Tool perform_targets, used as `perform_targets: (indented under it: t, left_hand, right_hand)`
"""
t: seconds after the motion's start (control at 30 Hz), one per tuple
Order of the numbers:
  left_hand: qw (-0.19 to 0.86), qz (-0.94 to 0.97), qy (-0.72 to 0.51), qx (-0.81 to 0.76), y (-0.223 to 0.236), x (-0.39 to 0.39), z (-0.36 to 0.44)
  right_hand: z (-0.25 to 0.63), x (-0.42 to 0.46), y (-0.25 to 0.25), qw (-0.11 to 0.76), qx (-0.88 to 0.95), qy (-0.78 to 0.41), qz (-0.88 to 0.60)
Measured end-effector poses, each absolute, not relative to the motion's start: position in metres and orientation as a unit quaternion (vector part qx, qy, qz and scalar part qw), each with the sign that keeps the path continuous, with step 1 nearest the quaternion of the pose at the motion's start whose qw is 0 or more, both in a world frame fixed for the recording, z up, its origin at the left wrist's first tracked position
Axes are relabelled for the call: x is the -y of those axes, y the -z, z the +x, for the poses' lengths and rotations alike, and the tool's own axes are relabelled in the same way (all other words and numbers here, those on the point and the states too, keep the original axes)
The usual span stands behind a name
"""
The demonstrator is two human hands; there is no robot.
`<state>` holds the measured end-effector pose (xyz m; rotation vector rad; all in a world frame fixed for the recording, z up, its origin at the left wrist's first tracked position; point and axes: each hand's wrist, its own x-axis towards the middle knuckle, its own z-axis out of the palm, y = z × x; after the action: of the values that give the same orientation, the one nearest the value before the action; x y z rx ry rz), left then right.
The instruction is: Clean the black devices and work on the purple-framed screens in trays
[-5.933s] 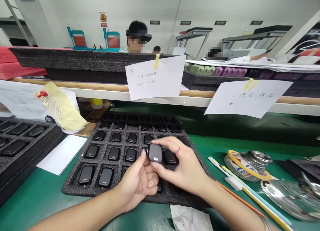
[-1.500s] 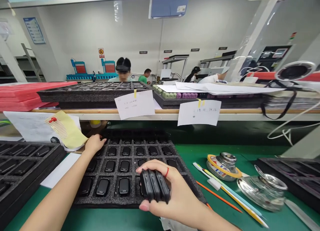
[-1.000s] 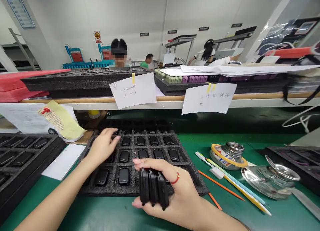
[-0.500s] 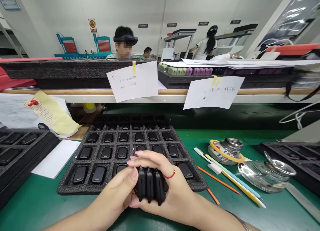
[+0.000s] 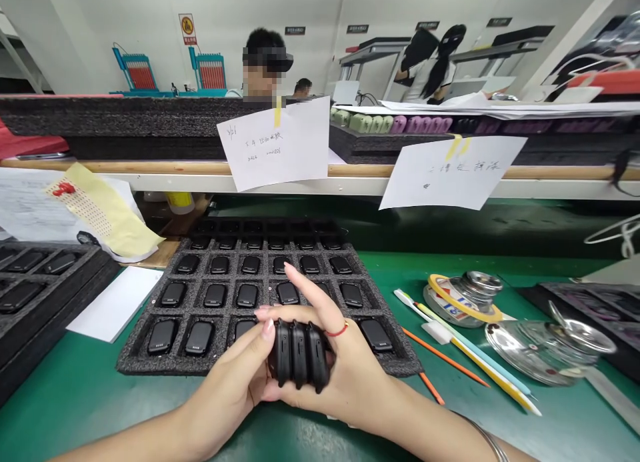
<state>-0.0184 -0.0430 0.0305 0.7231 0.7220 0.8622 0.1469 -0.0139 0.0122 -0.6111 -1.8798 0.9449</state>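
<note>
Green tabletop (image 5: pixel 165 415), one foam tray (image 5: pixel 200 365); two hands, left (image 5: pixel 245 375) and right (image 5: pixel 340 362), together pinching three black devices (image 5: pixel 300 355).

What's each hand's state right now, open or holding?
Left hand: closed, thumb against black watch bodies.
Right hand: closed around them, one finger raised.

Left tray (image 5: pixel 65 310) cropped; wall plaques (image 5: pixel 295 31) illegible
</note>
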Motion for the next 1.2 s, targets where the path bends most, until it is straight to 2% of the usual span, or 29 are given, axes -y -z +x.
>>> perform_targets:
  t: [0.2,0.4,0.7,0.93,1.0,1.2]
  left_hand:
    - [0.755,0.353,-0.406,-0.375,-0.027,0.044,-0.020]
    - [0.710,0.456,-0.401,-0.357,-0.020,0.044,-0.017]
    - [0.719,0.477,-0.389,-0.322,-0.026,0.043,-0.015]
    - [0.673,0.503,-0.401,-0.364,-0.023,0.041,-0.016]
    - [0.647,0.524,-0.389,-0.394,-0.025,0.041,-0.018]
    - [0.492,0.645,-0.411,-0.415,-0.029,0.041,-0.026]
  right_hand:
    - [0.147,0.015,-0.014,0.455,0.780,-0.368,-0.220]
    - [0.148,0.016,-0.016,0.447,0.806,-0.338,-0.188]
    - [0.150,0.014,-0.018,0.431,0.831,-0.310,-0.166]
    - [0.151,0.017,-0.016,0.392,0.869,-0.255,-0.161]
    - [0.153,0.019,-0.020,0.385,0.870,-0.260,-0.168]
    - [0.156,0.019,-0.029,0.393,0.790,-0.382,-0.276]
